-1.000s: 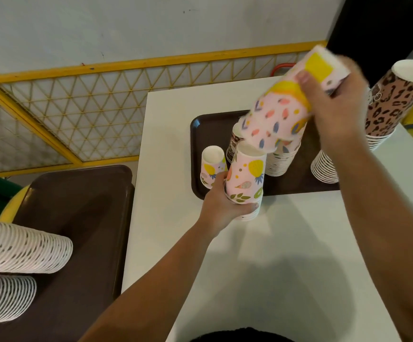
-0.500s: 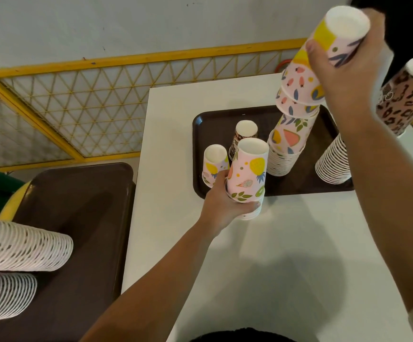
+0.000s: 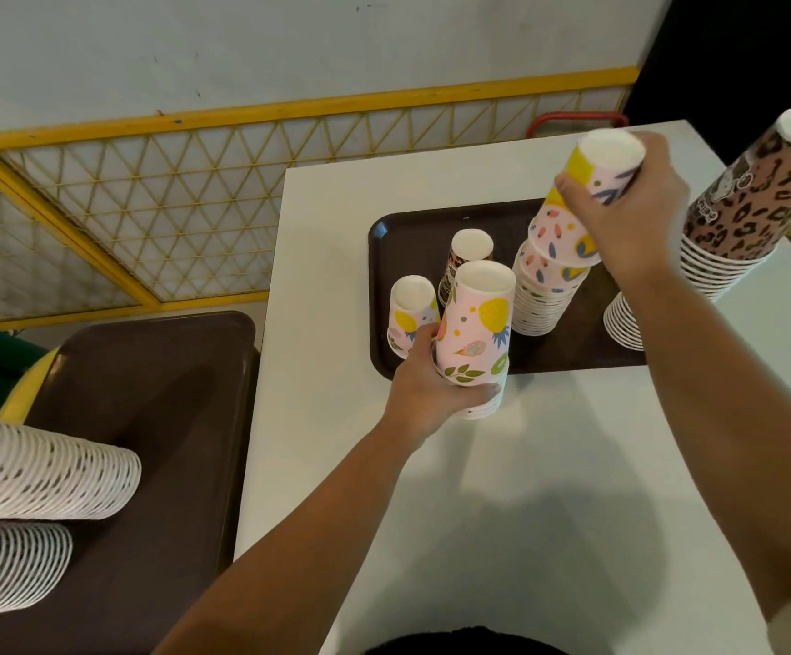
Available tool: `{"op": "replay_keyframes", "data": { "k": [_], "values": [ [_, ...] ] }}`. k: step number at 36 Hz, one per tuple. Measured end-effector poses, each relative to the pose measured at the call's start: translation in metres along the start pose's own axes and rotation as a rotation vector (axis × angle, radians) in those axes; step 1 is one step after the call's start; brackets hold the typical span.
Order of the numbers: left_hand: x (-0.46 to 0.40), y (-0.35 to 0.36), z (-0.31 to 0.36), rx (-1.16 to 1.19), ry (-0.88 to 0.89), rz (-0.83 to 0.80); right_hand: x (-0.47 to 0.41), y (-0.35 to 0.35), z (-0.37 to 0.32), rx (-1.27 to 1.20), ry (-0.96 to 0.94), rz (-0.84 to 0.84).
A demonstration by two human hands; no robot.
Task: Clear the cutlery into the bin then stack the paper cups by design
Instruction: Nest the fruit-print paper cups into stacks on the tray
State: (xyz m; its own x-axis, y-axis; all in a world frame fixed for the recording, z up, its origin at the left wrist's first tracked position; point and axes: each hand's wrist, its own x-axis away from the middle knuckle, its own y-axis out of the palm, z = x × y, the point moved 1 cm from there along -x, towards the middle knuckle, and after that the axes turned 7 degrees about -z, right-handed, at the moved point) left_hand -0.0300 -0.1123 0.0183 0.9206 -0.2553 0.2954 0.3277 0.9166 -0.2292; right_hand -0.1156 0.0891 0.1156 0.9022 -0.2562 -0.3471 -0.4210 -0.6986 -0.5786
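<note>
Left hand (image 3: 424, 387) grips fruit cup stack (image 3: 476, 335); right hand (image 3: 630, 215) raised, clutching tilted pink stack (image 3: 568, 238).

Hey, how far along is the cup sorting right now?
Mostly done: no cutlery shows on the table, and tall stacks stand by design, like the leopard-print stack. In hand: the right hand lowers fruit-print cups onto the fruit stack on the brown tray; the left hand grips another fruit stack. Left: two single cups, a fruit cup and a dark-patterned cup, and merging matching stacks.
</note>
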Motion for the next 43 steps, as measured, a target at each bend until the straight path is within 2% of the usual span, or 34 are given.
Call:
{"op": "replay_keyframes", "data": {
  "k": [2,4,7,9,11,14,18,23,31,43],
  "values": [
    [0.0,-0.001,0.001,-0.004,0.001,0.001,0.004,0.004,0.005,-0.005,0.039,-0.063],
    [0.0,-0.001,0.002,0.001,0.007,0.005,0.01,0.005,0.003,0.007,0.036,-0.05],
    [0.001,0.0,0.003,0.011,0.018,0.004,0.026,0.003,-0.013,0.002,-0.12,0.079],
    [0.001,0.001,0.004,0.018,0.029,0.007,0.042,0.005,-0.023,-0.055,-0.209,0.061],
    [0.001,0.002,0.005,0.02,0.038,0.018,0.058,0.012,-0.028,-0.148,-0.203,-0.094],
    [0.003,0.002,0.007,0.028,0.052,0.038,0.075,0.026,-0.029,-0.234,-0.096,-0.374],
    [0.005,0.003,0.011,0.032,0.056,0.05,0.09,0.035,-0.028,-0.231,-0.045,-0.538],
    [0.005,0.005,0.013,0.028,0.047,0.059,0.092,0.033,-0.027,-0.256,0.006,-0.516],
    [0.005,0.006,0.014,-0.021,0.071,0.072,0.082,0.023,-0.032,-0.226,-0.027,-0.397],
    [-0.002,0.01,0.026,-0.045,0.078,0.071,0.065,0.007,-0.038,-0.172,-0.064,-0.323]
  ]
}}
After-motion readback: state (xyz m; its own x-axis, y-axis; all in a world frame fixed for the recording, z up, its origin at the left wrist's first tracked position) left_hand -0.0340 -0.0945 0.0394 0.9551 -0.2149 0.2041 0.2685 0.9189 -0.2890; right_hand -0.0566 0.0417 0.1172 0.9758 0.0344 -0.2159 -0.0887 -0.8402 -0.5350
